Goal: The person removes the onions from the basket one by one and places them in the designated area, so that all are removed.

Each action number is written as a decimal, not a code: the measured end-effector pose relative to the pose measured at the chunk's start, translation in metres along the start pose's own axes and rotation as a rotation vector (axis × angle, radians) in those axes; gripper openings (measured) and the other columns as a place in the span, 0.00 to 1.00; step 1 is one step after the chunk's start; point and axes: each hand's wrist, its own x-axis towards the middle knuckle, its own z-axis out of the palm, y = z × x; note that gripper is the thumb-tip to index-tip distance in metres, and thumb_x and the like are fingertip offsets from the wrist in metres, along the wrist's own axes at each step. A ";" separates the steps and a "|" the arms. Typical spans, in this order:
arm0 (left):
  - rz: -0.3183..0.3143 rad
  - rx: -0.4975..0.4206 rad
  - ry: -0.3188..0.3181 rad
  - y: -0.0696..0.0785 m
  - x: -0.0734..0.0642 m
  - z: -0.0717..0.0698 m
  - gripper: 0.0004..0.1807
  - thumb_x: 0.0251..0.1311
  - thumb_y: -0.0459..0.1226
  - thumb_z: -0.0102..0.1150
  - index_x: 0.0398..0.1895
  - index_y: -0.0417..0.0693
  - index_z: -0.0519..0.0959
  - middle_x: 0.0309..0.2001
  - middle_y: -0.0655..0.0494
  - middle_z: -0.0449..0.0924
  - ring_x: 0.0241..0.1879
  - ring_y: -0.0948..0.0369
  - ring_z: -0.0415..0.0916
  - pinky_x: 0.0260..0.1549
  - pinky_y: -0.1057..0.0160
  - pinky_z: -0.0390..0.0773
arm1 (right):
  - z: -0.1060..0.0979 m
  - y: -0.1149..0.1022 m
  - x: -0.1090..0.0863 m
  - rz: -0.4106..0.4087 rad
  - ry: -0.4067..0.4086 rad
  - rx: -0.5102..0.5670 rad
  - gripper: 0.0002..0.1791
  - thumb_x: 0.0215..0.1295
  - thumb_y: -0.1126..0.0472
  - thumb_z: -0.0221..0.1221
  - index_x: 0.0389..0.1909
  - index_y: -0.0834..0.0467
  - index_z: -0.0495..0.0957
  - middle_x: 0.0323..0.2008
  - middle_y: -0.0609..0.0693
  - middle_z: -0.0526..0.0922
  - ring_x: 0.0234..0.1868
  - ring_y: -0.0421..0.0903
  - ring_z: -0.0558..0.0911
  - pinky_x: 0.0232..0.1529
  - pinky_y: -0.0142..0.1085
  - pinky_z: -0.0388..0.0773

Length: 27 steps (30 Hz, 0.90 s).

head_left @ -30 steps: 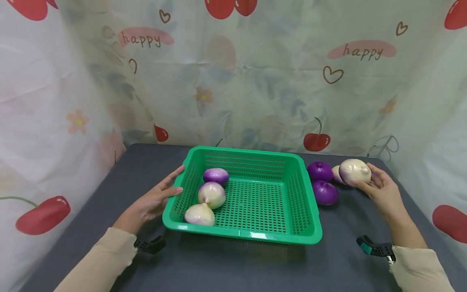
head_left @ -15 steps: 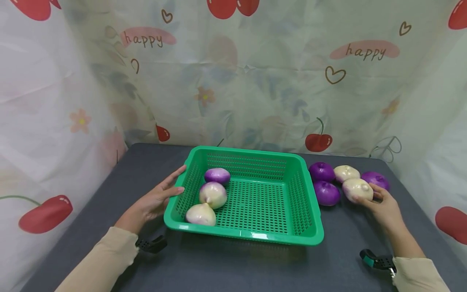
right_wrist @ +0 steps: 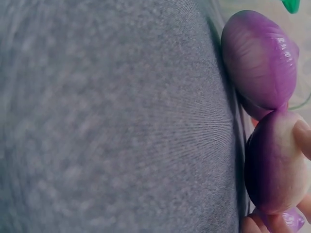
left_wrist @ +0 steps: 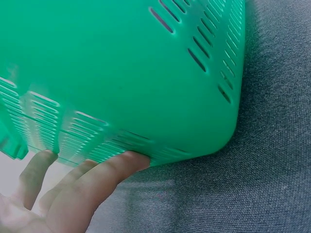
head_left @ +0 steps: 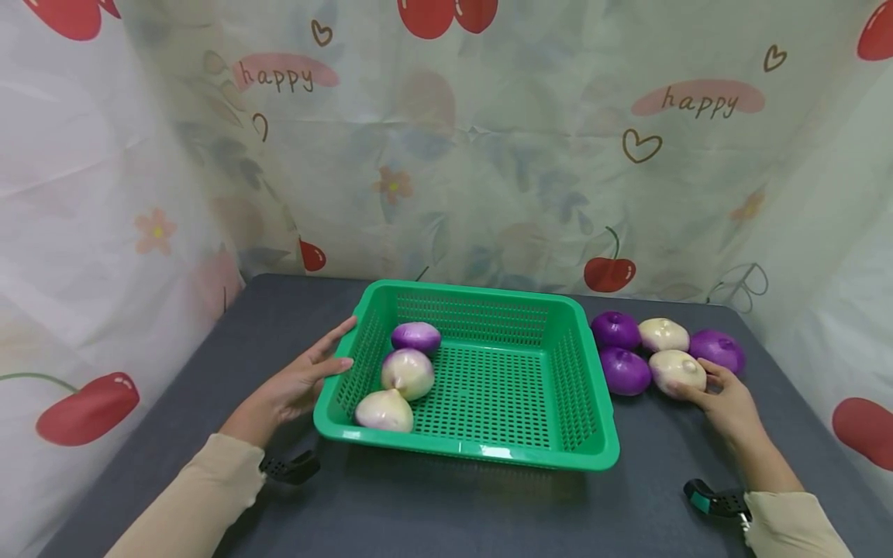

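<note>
My right hand (head_left: 725, 399) grips a cream-white onion (head_left: 677, 373) with a purple base, which rests on the table among other onions. The right wrist view shows my thumb and fingers around this onion (right_wrist: 277, 162), right against a purple onion (right_wrist: 260, 60). At the left end of a green plastic basket (head_left: 467, 449), my left hand (head_left: 293, 387) touches the side with its fingers extended. In the left wrist view, its fingertips lie against the slotted wall (left_wrist: 121, 87). Inside the basket's left part are a purple onion (head_left: 415, 336) and two whitish onions (head_left: 408, 373).
Around the gripped onion are another white onion (head_left: 664, 335) and purple onions (head_left: 717, 351), two of them close to the basket's right side. All stand on a dark grey table (head_left: 446, 511). A printed curtain (head_left: 488, 194) hangs behind and at both sides.
My right hand has lowered the white onion from above the back onions down to the table, then shifted it slightly left against the purple one. The left hand and basket have stayed put.
</note>
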 end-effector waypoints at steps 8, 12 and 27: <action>0.000 -0.009 0.003 0.000 0.000 0.001 0.41 0.71 0.37 0.51 0.77 0.75 0.42 0.77 0.44 0.35 0.70 0.36 0.52 0.54 0.41 0.74 | -0.001 0.002 0.002 0.007 -0.033 0.009 0.46 0.67 0.49 0.59 0.73 0.71 0.48 0.64 0.78 0.57 0.61 0.68 0.62 0.37 0.27 0.63; 0.001 -0.009 -0.001 0.000 0.000 0.001 0.41 0.71 0.36 0.51 0.77 0.75 0.42 0.77 0.44 0.35 0.70 0.36 0.51 0.54 0.42 0.74 | -0.001 0.001 0.003 0.009 -0.056 0.003 0.47 0.67 0.48 0.58 0.73 0.70 0.46 0.65 0.79 0.55 0.63 0.70 0.60 0.47 0.45 0.69; 0.007 -0.014 -0.019 0.001 0.000 0.001 0.41 0.71 0.36 0.50 0.77 0.74 0.41 0.77 0.43 0.34 0.71 0.35 0.49 0.54 0.43 0.74 | -0.003 0.002 0.006 0.024 -0.105 0.023 0.51 0.67 0.46 0.58 0.74 0.69 0.39 0.67 0.80 0.49 0.66 0.73 0.54 0.60 0.64 0.59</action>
